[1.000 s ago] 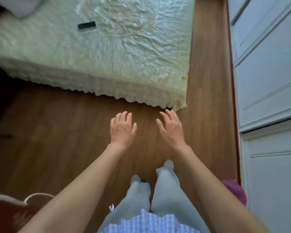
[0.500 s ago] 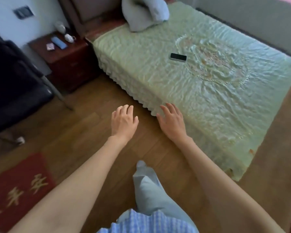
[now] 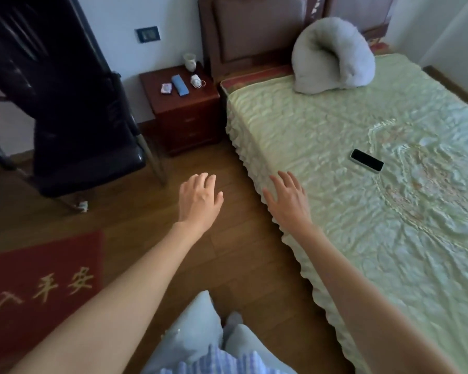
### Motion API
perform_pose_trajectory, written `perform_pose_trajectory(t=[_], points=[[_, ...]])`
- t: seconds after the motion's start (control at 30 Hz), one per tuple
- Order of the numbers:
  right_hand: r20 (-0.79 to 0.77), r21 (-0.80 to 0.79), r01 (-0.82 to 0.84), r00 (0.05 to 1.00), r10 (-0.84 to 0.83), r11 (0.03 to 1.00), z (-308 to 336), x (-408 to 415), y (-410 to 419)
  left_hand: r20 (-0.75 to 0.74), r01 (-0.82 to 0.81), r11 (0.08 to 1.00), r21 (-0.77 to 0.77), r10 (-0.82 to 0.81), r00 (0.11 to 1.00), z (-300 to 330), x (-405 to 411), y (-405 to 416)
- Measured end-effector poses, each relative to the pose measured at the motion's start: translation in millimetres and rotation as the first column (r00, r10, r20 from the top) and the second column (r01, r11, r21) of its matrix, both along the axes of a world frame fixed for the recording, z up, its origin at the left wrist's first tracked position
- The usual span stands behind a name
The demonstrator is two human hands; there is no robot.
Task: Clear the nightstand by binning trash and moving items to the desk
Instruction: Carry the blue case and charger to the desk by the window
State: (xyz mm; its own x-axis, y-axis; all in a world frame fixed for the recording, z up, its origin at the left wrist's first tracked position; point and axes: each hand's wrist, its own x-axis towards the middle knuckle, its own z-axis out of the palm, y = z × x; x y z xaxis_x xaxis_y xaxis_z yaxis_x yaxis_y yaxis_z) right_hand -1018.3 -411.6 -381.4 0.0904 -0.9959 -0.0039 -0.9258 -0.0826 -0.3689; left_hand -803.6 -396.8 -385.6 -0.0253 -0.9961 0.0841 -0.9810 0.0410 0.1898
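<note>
A dark red wooden nightstand stands against the far wall, left of the bed. On its top lie a small pink-and-white packet, a blue flat case, a crumpled white mask and, at the back, a white cup. My left hand hovers over the wooden floor with fingers spread, holding nothing. My right hand reaches out above the bed's ruffled edge, fingers straight and empty. Both hands are well short of the nightstand.
A bed with a pale green cover fills the right side, with a phone and a grey pillow on it. A black chair stands left of the nightstand. A red mat lies on the floor at lower left.
The view has swung left and up from the foot of the bed toward the headboard. The nightstand has come into view and grown nearer. Both hands stay outstretched and empty.
</note>
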Motion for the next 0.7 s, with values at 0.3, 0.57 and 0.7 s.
perform_pose_trajectory(t=[0.3,0.57,0.7], points=[[-0.008,0.005,-0.082,0.997,0.082,0.997,-14.3,53.6,-147.7,-0.015,-0.047,0.999,-0.009,0.046,0.999,-15.3,43.9,-145.0],[-0.008,-0.030,-0.083,0.997,0.083,0.996,3.1,104.7,-283.0,-0.048,-0.035,0.999,-0.024,0.034,0.998,-5.8,81.3,-283.6],[-0.017,-0.018,-0.119,0.993,0.119,0.993,1.9,122.1,-341.9,-0.053,-0.057,0.998,-0.021,0.056,0.997,-9.5,93.5,-334.7]])
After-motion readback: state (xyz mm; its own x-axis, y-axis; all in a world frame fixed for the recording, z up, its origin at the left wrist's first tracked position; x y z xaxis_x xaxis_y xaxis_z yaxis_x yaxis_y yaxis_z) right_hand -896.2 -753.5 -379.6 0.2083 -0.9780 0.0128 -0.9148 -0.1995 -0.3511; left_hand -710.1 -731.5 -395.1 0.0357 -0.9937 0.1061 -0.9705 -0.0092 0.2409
